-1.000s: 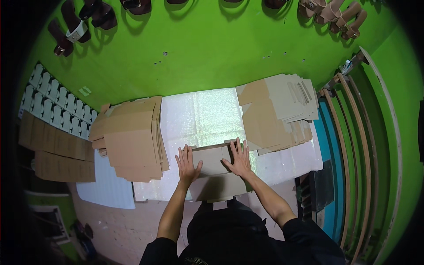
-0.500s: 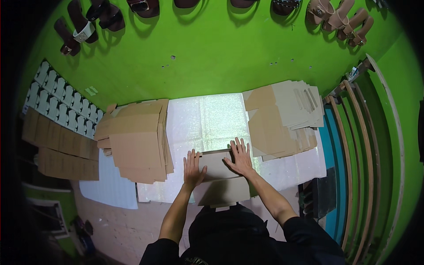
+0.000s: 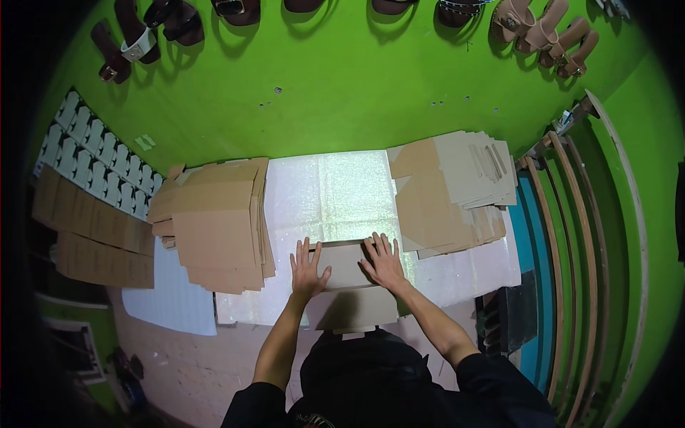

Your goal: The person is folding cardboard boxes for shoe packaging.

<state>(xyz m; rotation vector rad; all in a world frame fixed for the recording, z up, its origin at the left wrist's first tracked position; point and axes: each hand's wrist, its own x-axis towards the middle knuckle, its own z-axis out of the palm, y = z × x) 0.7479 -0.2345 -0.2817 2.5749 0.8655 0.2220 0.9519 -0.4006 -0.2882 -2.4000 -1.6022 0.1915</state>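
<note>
- The right hand (image 3: 386,265) has drawn slightly toward the body, fingers slightly spread, thumb out.
- The left hand (image 3: 307,277) stays flat, fingers nearly together, thumb apart.
- Between them, the creased grey-brown cardboard piece (image 3: 345,267) lies at the near edge of the shimmering white-covered table (image 3: 292,192), seemingly steadied, not lifted.

no words or numbers can be read; the pale print (image 3: 314,419) on the black shirt (image 3: 371,381) is too small to make out.
</note>
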